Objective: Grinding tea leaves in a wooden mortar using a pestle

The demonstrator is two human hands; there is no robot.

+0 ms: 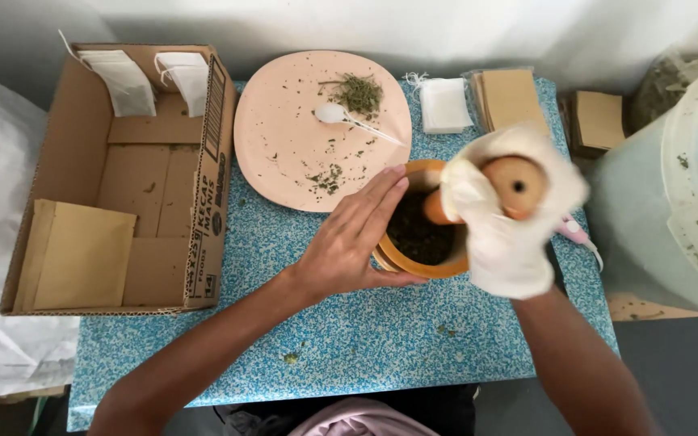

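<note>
here the gloved right hand holds the pestle tight inside the mortar, left hand steadying.

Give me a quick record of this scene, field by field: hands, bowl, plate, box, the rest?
left hand: bare, flat against the mortar's rim
right hand: in a white glove, gripping the pestle
mortar: wooden bowl, dark green crushed herb inside
plate: pink, with dried herb bits and a white spoon
box: cardboard, open, holding sachets and brown envelopes
table: blue speckled top
bucket: white, at the right, herb inside
</note>
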